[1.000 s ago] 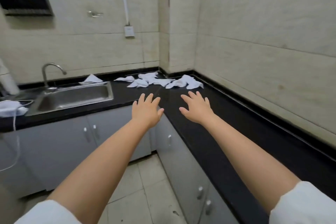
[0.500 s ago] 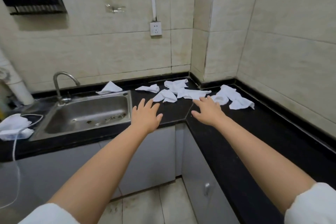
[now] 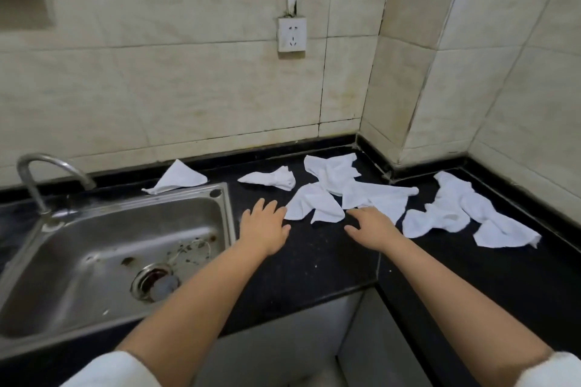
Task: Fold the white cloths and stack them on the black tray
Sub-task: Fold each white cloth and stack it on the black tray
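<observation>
Several crumpled white cloths lie scattered in the corner of a black counter (image 3: 314, 261). One cloth (image 3: 314, 206) lies just beyond my fingertips, another (image 3: 377, 196) spreads to its right, and a heap (image 3: 456, 214) lies further right. A small cloth (image 3: 272, 179) and a folded-looking one (image 3: 180, 177) lie near the back wall. My left hand (image 3: 264, 225) hovers with fingers spread, just left of the nearest cloth. My right hand (image 3: 374, 223) reaches with straight fingers to the edge of the spread cloth. Both hands hold nothing. No black tray is in view.
A steel sink (image 3: 63, 261) with a curved tap (image 3: 47, 173) sits left of my left hand. Tiled walls close the corner, with a socket (image 3: 291, 34) above the counter. Grey cabinet doors (image 3: 283, 339) stand below the counter edge.
I have moved closer to the corner; the cloths now lie right at my fingertips. Both hands stay spread and have advanced over the counter toward the nearest cloths.
</observation>
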A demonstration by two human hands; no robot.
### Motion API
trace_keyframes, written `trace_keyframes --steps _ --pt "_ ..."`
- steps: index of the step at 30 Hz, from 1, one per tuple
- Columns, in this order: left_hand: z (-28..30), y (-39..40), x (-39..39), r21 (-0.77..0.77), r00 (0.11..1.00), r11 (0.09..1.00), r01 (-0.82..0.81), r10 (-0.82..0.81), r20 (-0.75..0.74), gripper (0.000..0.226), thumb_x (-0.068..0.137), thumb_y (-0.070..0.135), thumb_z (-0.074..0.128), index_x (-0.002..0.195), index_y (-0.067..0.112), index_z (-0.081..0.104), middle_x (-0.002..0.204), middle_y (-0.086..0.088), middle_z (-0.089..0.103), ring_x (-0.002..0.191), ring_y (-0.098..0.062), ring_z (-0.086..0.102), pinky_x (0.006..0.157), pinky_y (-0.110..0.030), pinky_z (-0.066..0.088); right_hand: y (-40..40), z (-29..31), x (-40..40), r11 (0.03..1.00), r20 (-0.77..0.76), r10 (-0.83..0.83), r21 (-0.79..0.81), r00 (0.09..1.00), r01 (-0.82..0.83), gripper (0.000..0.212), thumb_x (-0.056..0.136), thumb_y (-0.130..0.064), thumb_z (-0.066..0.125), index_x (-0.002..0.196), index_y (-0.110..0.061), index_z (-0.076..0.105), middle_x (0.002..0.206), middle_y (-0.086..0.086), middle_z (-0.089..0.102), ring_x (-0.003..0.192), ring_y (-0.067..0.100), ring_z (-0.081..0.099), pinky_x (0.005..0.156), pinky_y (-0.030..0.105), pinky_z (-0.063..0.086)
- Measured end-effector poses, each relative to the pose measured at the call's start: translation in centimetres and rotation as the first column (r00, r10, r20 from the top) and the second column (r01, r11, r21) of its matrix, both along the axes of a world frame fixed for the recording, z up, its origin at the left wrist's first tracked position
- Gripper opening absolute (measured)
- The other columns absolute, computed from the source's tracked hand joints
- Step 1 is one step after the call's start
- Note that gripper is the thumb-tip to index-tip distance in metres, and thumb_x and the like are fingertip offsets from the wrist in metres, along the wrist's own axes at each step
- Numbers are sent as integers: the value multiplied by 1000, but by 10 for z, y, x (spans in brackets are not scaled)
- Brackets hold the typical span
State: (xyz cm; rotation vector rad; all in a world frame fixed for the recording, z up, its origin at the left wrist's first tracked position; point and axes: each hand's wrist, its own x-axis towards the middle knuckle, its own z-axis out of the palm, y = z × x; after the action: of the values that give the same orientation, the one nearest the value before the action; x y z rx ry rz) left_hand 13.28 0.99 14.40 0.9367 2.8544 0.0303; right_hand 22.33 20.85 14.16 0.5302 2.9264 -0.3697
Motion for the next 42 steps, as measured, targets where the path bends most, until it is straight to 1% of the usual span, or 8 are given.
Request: trace_keyframes --steps 7,18,24,28,31,36,38,42 --pt "-62 43 -72 -55 987 998 37 -27 160 49 98 37 35 143 18 28 155 -2 20 145 -27 8 114 -46 22 30 -44 -84 990 89 -48 -125 995 59 55 92 -27 48 140 -9 31 134 16 51 123 32 47 101 45 41" --pt "-127 84 -121 -53 952 995 -87 99 291 34 95 34 42 120 11 47 131 -5 49 127 -23 39 100 -38 39 71 -110 -220 979 242 190 -124 951 -164 60 91 -4 36 146 -20 20 155 1 20 145 27 10 117 47 17" --pt "-149 113 -136 59 972 996 -70 54 230 41 93 37 48 127 15 46 130 -1 49 124 -20 42 99 -32 39 88 -112 -213 941 163 256 -268 953 -207 34 87 -6 47 119 -10 60 123 7 61 115 23 54 99 31 41" --pt "-155 131 -139 202 979 976 81 -116 166 23 85 20 48 81 12 69 83 -3 66 83 -22 63 67 -29 47 106 -86 -173 935 92 167 -332 982 -128 24 88 -7 50 103 -4 67 109 8 66 102 20 58 85 22 41" --pt "-151 137 -142 325 935 894 308 -347 69 32 73 22 41 56 13 66 51 0 61 49 -18 60 45 -19 46 120 -68 -135 948 72 76 -313 994 -50 20 87 -6 53 98 -3 69 101 9 69 95 21 60 81 23 42" --pt "-81 192 -138 454 751 670 588 -660 1 37 91 25 42 73 5 67 72 -11 69 69 -27 63 62 -23 39 154 -24 -57 952 -25 -241 -201 970 231 18 86 -5 52 92 4 67 88 10 67 84 24 59 70 15 40" --pt "-51 226 -122 512 641 525 680 -764 -67 42 92 29 36 75 4 65 73 -14 67 70 -30 62 62 -32 45 165 -3 -18 914 -132 -394 -160 909 373 17 86 -2 52 92 4 67 85 10 66 85 24 58 70 7 38" --pt "-8 292 -63 585 526 349 732 -835 -161 48 89 34 32 86 3 69 80 -18 67 79 -33 63 64 -35 45 180 35 60 744 -414 -617 -28 669 668 23 84 3 52 99 1 69 102 22 68 99 34 61 81 31 43"
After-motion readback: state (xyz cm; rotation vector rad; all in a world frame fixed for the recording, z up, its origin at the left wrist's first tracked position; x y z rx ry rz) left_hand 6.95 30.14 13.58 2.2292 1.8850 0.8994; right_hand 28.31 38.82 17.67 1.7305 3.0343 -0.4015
